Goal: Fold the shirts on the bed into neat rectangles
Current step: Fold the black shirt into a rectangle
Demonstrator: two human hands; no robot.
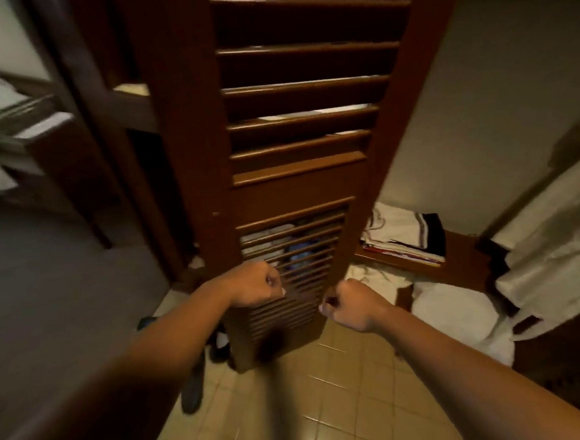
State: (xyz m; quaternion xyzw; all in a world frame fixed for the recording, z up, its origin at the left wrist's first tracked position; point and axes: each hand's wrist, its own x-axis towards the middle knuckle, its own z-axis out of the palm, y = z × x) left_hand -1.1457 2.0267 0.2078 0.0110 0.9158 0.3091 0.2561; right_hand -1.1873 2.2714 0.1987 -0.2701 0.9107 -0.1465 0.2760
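Facing the louvred door [299, 171], we hold left hand [257, 284] and right hand [349, 305] clenched, empty; swinging blindly risks knocking folded clothes [406, 235].

Two bare forearms reach in from the lower corners, toward the louvred door [289, 185], each ending in a hand. No sleeve, watch, bracelet or ring shows on either arm. The left hand [255, 284], just before the door's lower slats, shows pale, longish fingernails. The right hand [351, 305], beside the door's lower right edge, shows one such nail.
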